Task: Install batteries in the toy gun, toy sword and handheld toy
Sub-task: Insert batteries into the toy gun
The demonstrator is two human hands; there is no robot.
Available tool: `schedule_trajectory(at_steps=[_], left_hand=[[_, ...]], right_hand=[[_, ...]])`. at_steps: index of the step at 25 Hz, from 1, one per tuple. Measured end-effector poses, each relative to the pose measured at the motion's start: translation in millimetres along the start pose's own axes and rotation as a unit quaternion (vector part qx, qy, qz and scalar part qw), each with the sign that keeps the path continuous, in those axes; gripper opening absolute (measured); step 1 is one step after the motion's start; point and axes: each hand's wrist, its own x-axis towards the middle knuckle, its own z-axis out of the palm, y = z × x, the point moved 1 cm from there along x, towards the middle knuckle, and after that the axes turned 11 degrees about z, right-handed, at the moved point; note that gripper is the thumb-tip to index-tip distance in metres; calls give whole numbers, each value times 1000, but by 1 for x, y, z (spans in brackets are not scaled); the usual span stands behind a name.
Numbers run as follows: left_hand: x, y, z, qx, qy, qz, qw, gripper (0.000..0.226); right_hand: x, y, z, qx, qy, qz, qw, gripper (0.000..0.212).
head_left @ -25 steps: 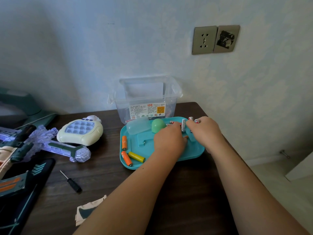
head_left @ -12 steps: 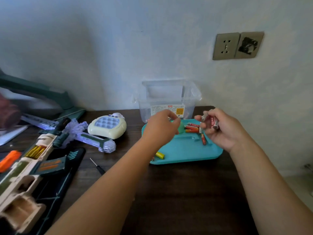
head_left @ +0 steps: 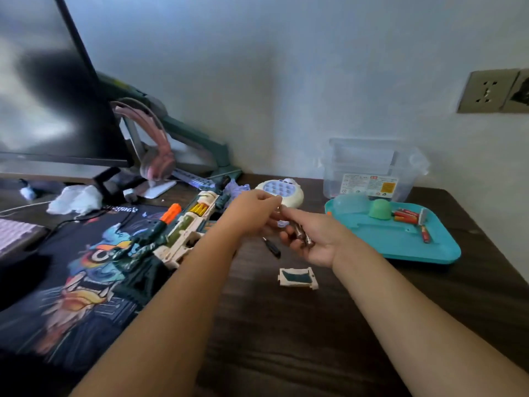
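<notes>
A: Surroundings first?
B: Dark wood-grain table (head_left: 286,339). On the left is a printed mouse mat (head_left: 71,282) with a black monitor (head_left: 51,96) above it. Pink headphones (head_left: 157,156) hang behind the monitor, and a keyboard corner (head_left: 17,233) shows at the far edge. On the right, a teal plastic tray (head_left: 400,245) sits in front of a clear plastic box (head_left: 372,170). A wall socket (head_left: 486,91) is higher up.
A: Tray contents?
B: Red-orange tray batteries (head_left: 406,216) at the back, a green dome (head_left: 380,209), a translucent capsule half (head_left: 350,203).
A: Task items?
B: Toy gun (head_left: 183,233): cream and dark green, orange muzzle, lying diagonally on the mat. Toy sword (head_left: 234,187): clear violet plastic, behind the gun and largely hidden by it. Handheld toy (head_left: 282,190): rounded cream shell with lilac bubble buttons, just behind the hands, which cover its near edge.
A: Loose parts?
B: A black-handled screwdriver (head_left: 272,247) lies below the hands, partly hidden. A cream battery cover (head_left: 298,277) with a dark panel lies flat, nearer the person.
A: Hands?
B: Right hand (head_left: 312,239): palm up, fingers curled round the held batteries (head_left: 303,236), which are metallic cylinders, index finger stretched forward. Left hand (head_left: 252,213): knuckles up, fingertips bunched at that index tip. Too blurred to tell whether they pinch anything.
</notes>
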Motion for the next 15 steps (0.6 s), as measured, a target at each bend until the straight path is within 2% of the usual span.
schedule_trajectory(at_steps=[3,5,7,9,10,13,15], left_hand=[[-26,-21,-49,-25,46,-43,998,17],[-43,-35,-76,22,58,-87,994,19],[-59,-47,-101,86,72,-116,987,19],[-70,-54,-117,111,87,-130,981,20],[-73,-57,-124,120,92,-139,979,21],[-79,-61,-135,161,77,-176,968,32],[-85,-60,-133,171,31,-201,964,46]], right_hand=[[11,15,45,-218,10,-33,975,12],[17,25,71,-372,14,-53,926,17],[28,36,96,-541,39,-78,836,30],[44,45,111,-659,82,-102,740,46],[52,50,115,-680,106,-112,717,51],[65,61,120,-669,160,-158,708,52],[63,68,121,-662,183,-201,699,47]])
